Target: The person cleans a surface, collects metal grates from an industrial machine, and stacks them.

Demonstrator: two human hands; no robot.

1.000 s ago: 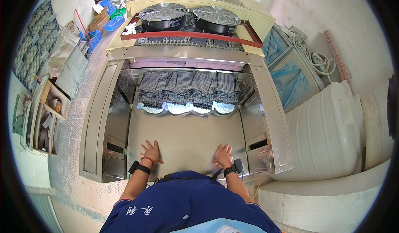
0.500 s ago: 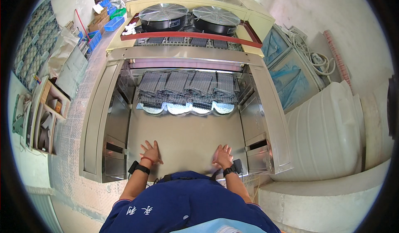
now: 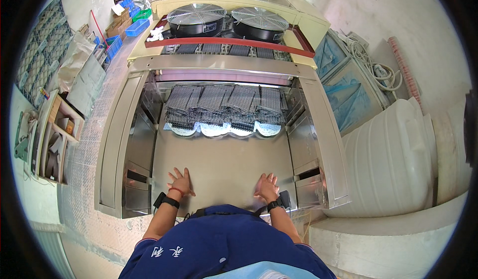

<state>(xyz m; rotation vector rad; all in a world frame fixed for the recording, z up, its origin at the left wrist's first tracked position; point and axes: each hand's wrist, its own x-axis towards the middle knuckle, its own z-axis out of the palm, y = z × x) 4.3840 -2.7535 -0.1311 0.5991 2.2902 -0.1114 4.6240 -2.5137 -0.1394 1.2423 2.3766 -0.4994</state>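
Observation:
My left hand (image 3: 181, 182) lies with its fingers spread on the bare metal worktop (image 3: 224, 162), near its left side. On the right part of the same worktop, my right hand (image 3: 267, 187) rests with fingers apart, holding nothing. Beyond both hands, at the back of the metal bay, stand stacks of dark gridded plastic trays (image 3: 239, 99) in several leaning rows. Pale rounded shapes (image 3: 214, 129) show at the front foot of these stacks; what they are I cannot tell.
Steel side walls (image 3: 139, 144) enclose the worktop. Behind it, two black fans (image 3: 196, 20) with wire guards sit above a conveyor carrying dark panels. A big white plastic tank (image 3: 393, 159) stands to the right. Wooden shelving (image 3: 59, 134) and blue crates (image 3: 137, 28) are at the left.
Both hands stay where they were on the worktop. Behind the red bar, the dark panels on the conveyor under the fans have shifted slightly.

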